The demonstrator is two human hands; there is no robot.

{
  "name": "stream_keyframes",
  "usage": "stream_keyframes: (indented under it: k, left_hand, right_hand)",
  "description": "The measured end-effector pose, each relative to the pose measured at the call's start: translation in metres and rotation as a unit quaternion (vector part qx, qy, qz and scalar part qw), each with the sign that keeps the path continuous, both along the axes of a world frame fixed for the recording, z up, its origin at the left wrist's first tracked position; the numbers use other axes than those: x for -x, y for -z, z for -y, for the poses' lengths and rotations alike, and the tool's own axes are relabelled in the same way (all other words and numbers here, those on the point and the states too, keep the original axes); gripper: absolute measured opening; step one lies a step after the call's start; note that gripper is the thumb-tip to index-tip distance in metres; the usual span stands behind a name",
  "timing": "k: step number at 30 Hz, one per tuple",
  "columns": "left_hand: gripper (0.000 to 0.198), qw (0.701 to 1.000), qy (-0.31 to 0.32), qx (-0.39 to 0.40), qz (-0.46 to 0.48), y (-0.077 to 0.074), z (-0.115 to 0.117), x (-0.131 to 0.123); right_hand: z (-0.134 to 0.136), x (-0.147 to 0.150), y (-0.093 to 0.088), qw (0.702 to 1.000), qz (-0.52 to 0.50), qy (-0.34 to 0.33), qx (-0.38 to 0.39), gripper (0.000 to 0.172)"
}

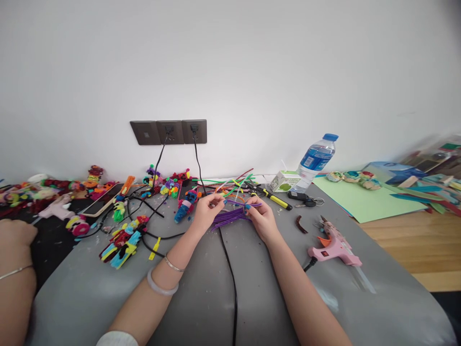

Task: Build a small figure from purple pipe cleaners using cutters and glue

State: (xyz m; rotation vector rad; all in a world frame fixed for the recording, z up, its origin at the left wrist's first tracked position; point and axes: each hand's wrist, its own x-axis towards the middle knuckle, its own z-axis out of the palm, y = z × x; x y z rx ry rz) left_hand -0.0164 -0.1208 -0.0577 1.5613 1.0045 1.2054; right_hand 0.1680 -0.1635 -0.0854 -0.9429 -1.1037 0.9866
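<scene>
My left hand (207, 210) and my right hand (261, 218) are both over a grey mat (201, 293), each pinching an end of a single purple pipe cleaner (236, 204). A bundle of purple pipe cleaners (230, 217) lies on the mat between the two hands, just under the held strand. The fingers of both hands are closed in a pinch. A black cable (230, 278) runs across the mat below the bundle.
Pipe-cleaner figures (124, 240) lie at the left, loose coloured pipe cleaners (230, 185) behind. A pink glue gun (333, 247), yellow-handled pliers (273, 197), keys (304, 197), a water bottle (316, 161) and green paper (363, 202) are at the right. Another person's arm (14, 269) is at far left.
</scene>
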Motion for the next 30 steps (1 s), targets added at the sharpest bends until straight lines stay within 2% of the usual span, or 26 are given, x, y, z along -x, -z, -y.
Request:
stream_keyframes:
  k: [18,30]
  left_hand:
    - [0.016,0.997,0.008,0.042,0.067,0.0001,0.0000,-0.0016]
    - [0.023,0.991,0.003,0.096,0.092,-0.0013,0.0017,-0.0037]
  right_hand:
    - [0.0022,0.0012,-0.0033,0.999,0.042,-0.017,-0.023,0.018]
    - [0.0031,0.0028,-0.0059,0.996,0.084,-0.028,-0.025,0.021]
